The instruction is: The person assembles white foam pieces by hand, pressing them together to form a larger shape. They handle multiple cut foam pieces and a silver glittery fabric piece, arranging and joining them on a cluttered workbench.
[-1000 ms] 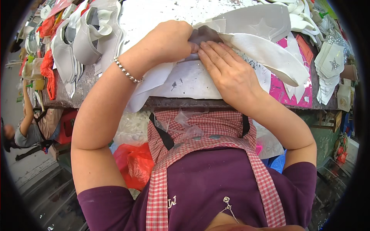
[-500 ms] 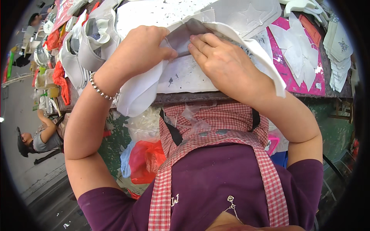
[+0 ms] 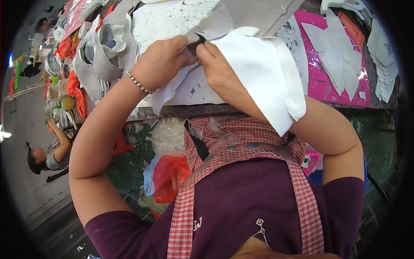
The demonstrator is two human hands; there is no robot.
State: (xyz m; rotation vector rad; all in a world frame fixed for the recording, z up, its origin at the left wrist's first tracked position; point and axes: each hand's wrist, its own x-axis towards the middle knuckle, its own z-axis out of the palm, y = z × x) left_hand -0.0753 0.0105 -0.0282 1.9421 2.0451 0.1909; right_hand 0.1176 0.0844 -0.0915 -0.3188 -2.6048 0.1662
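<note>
Both my hands are on a white, flexible sheet piece (image 3: 263, 73) with a grey inner side, which looks like a shoe upper. My left hand (image 3: 166, 60) is closed, pinching its edge between thumb and fingers. My right hand (image 3: 217, 71) is closed on the folded edge close beside it, fingertips nearly meeting the left hand's. A broad flap of the piece hangs over my right wrist and forearm, and another part drops below my left hand. Below my hands lies a paint-specked white sheet (image 3: 198, 90) on the workbench.
Curved whitish shoe uppers (image 3: 108, 60) are heaped at the left. To the right, pointed white pieces (image 3: 338, 56) lie on a pink sheet (image 3: 364, 88), beside overlapping white pieces (image 3: 384, 60). A red plastic bag (image 3: 170, 179) hangs below the bench edge. Another person (image 3: 58, 149) is at far left.
The piece has been turned and folded, so its white flap now drapes over my right wrist and forearm. My hands have drawn closer together, and the right fingers have curled in.
</note>
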